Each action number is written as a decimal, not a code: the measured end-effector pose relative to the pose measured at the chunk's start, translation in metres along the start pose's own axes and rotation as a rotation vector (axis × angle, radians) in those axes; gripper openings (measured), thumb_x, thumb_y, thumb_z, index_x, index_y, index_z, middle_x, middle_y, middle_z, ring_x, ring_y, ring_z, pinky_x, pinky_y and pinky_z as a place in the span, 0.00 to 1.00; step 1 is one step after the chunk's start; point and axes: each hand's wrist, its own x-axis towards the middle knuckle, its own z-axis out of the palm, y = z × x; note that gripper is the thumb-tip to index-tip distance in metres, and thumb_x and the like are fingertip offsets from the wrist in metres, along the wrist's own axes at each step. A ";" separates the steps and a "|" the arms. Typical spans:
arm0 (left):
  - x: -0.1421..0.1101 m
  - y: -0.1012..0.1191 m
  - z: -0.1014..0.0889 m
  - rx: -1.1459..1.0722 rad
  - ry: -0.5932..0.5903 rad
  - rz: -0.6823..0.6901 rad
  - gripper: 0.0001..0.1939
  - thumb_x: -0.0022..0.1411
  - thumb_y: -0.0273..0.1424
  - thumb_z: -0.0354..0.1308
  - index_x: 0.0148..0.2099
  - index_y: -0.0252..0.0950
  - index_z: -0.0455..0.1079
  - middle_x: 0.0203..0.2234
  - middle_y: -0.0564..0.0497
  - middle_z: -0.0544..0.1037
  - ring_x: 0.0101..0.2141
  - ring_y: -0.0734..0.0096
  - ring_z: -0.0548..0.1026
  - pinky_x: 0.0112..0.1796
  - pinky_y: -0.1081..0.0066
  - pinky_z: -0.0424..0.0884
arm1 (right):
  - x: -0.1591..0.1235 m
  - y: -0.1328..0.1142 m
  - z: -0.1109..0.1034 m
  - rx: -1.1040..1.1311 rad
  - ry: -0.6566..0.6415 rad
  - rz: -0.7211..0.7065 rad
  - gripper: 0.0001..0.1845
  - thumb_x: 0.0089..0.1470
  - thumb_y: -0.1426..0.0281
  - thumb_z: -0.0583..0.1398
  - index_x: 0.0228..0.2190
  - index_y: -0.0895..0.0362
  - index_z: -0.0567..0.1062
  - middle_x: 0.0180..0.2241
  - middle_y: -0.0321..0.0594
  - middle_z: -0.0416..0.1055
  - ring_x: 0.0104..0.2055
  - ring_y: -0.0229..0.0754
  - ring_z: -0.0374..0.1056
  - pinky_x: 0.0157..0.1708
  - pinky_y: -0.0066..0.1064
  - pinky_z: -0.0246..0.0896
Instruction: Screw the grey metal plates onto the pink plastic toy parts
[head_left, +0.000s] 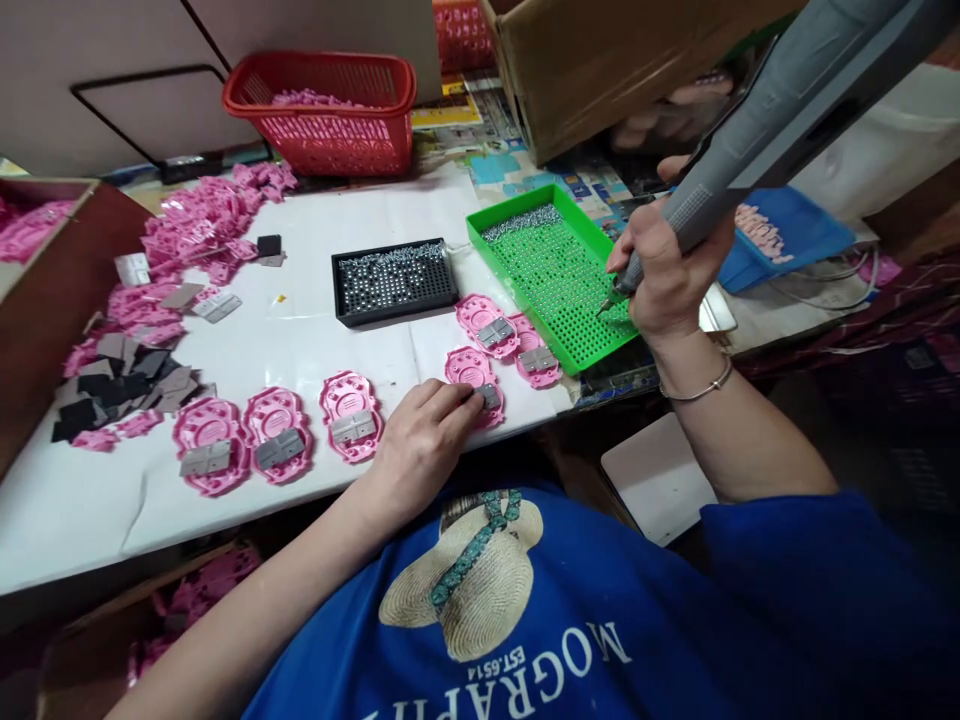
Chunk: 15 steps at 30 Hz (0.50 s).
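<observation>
A white-topped table (255, 340) spans the scene as a person in a blue shirt (322, 650) sits or stands at its near edge, a cardboard box (600, 70) at the far side. A heap of pink parts (202, 220) spreads across the left of the table, near a red basket (337, 145) holding more. A grey power screwdriver (757, 150) slants down from the upper right, its tip at the green tray (607, 353); whether it touches is hard to tell. A smaller black tray (401, 313) lies left of the green one, both dotted with small screws (525, 220). The right hand (664, 260) is wrapped firmly around the screwdriver near its lower end. The left hand (424, 440) lies at the table's near edge, fingertips on a pink housing (466, 370) and its grey plate (487, 397); whether they pinch or merely rest cannot be told. That housing lies flat just in front of two others beside the green tray, while three more line the table edge to the left.
</observation>
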 end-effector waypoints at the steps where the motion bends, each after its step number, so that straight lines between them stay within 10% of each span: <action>1: 0.000 0.000 0.000 -0.003 0.001 0.000 0.12 0.63 0.16 0.55 0.48 0.27 0.71 0.39 0.41 0.77 0.35 0.64 0.71 0.35 0.65 0.71 | 0.000 0.000 0.001 0.011 -0.007 0.006 0.25 0.48 0.49 0.67 0.44 0.43 0.66 0.19 0.25 0.60 0.17 0.36 0.56 0.21 0.34 0.56; 15: 0.002 0.002 0.000 -0.028 0.030 -0.041 0.08 0.66 0.20 0.55 0.46 0.28 0.72 0.38 0.42 0.78 0.34 0.66 0.71 0.34 0.67 0.72 | -0.002 -0.007 -0.001 -0.139 -0.034 -0.009 0.23 0.52 0.47 0.63 0.44 0.43 0.66 0.22 0.29 0.61 0.21 0.40 0.63 0.24 0.37 0.61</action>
